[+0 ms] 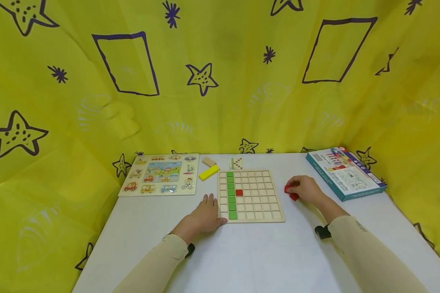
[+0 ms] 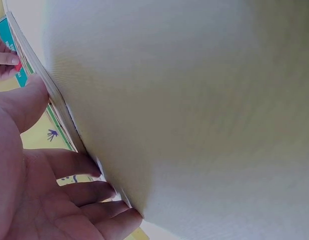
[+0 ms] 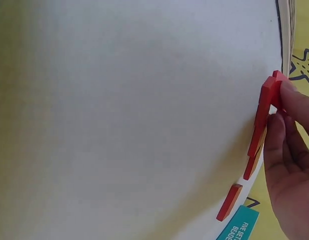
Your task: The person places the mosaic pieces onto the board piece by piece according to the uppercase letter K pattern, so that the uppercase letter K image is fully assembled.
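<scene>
A wooden grid board point(image 1: 258, 221) lies flat on the white table. Green tiles point(image 1: 231, 199) fill most of its second column, and one red tile point(image 1: 239, 193) sits in the third column. Along the board's near-left corner rests my left hand point(image 1: 206, 215), its fingers against the left edge and the thumb at the front edge. To the right of the board, my right hand point(image 1: 305, 188) pinches a red square tile point(image 3: 276, 92) between thumb and fingers. Other red tiles point(image 3: 257, 137) lie by those fingertips, and a separate red tile point(image 3: 229, 202) lies nearer the box.
A picture puzzle board point(image 1: 132, 179) lies at the back left. Beside it are a yellow block point(image 1: 209, 172) and a tan wooden block point(image 1: 208, 162). A small pattern card point(image 1: 236, 163) lies behind the grid board. At the back right is a teal-sided box point(image 1: 346, 173).
</scene>
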Demonstrator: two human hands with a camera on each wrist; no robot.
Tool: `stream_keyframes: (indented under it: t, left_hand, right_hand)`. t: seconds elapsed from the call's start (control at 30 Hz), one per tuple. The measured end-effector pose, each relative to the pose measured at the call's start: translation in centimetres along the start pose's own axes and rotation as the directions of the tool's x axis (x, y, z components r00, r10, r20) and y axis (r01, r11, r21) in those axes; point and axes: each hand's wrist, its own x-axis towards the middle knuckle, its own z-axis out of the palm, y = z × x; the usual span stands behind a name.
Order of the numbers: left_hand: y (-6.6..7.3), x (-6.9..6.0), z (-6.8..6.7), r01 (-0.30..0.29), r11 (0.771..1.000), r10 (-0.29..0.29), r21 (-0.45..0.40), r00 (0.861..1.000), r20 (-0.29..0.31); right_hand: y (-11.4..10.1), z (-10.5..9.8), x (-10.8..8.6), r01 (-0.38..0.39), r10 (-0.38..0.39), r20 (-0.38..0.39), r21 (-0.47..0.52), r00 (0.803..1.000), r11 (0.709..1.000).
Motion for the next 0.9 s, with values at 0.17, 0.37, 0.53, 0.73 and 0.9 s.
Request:
stream_keyframes:
  t: [0.17, 0.37, 0.53, 0.73, 0.9]
  left_hand:
    - [-0.1, 0.1, 0.0, 0.002, 1.0, -0.002, 0.004, 1.0, -0.002]
    - [-0.1, 0.0, -0.2, 0.005, 1.0, -0.005, 0.003, 1.0, 0.001]
    - [-0.1, -0.1, -0.1, 0.0, 1.0, 0.0, -0.01, 1.0, 0.007]
    - [-0.2, 0.1, 0.1, 0.0, 1.0, 0.0, 0.006, 1.0, 0.003]
    - [0.0, 0.0, 0.0, 0.002, 1.0, -0.002, 0.0, 1.0, 0.002]
  right_hand:
    - [-0.1, -0.1, 0.2, 0.01, -0.009, -0.007, 0.046, 1.0, 0.999]
    - [-1.5, -0.1, 1.3, 0.057, -0.056, -0.026, 0.043, 0.998, 0.997]
    - [-3.4, 0.7, 2.2, 0.106, -0.105, -0.007, 0.05, 0.994, 0.993]
    - [-6.1, 2.4, 3.0, 0.168, -0.168, 0.01, 0.043, 0.986, 0.985]
    - [-7.6, 3.7, 3.8, 0.166, -0.168, 0.042, 0.053, 0.985, 0.985]
